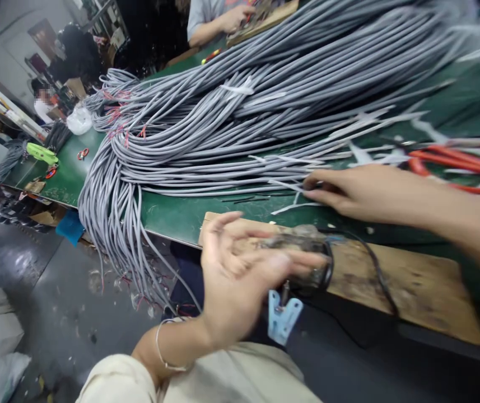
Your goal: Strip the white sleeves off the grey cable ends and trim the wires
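Long grey cables [206, 134] lie bundled across the green table, their near ends drooping over its edge. My right hand [340, 190] pinches the end of a thin white strip [285, 186] beside the lowest cables. Blurred by motion, my left hand [240, 274] is raised over the near end of a wooden board [391, 280], fingers spread apart. Just past its fingertips sits a small dark clamp-like device [307, 252] with black wire around it. A light blue clip [282, 316] hangs below that device.
Red-handled tool [458, 162] lies at the right of the green table [164, 215]. Across the table are a person's hand [237, 18] and another board [265, 22]. A green tool [41, 153] and plastic bag [79, 120] are at the far left.
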Demonstrator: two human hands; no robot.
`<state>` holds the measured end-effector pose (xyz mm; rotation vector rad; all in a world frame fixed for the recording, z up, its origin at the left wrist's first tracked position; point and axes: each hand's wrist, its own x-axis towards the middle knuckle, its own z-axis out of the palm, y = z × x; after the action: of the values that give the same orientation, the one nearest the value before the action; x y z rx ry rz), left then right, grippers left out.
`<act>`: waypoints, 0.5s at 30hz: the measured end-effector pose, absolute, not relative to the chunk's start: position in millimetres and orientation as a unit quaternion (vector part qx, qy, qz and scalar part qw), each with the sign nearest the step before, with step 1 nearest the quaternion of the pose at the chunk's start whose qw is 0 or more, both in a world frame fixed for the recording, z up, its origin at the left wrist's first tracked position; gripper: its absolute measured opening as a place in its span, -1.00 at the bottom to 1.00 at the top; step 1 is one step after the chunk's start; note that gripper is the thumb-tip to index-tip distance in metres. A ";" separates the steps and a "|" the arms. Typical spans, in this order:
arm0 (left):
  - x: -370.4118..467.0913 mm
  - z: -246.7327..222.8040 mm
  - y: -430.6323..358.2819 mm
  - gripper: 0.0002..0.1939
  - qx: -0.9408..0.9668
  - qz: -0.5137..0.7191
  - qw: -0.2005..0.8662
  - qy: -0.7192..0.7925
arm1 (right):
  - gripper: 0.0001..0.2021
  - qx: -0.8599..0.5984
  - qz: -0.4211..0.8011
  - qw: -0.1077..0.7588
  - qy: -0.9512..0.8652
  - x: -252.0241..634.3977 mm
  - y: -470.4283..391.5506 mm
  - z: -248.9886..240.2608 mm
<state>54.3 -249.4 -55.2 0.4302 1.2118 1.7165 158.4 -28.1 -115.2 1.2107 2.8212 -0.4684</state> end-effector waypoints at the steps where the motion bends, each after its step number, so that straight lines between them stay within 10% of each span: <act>1: 47.6 -57.9 -238.5 -0.35 0.189 0.714 0.472 0.482 | -0.92 0.390 -0.144 0.017 0.909 157.0 -31.2 -111.1; 15: 36.0 -75.6 -227.3 -0.31 0.163 0.731 0.447 0.489 | -0.89 0.358 -0.133 0.005 0.924 158.0 -33.0 -102.6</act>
<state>36.0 -227.3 -75.6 0.4043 1.2095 1.8099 158.0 -33.0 -102.6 1.1220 2.8940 -0.4151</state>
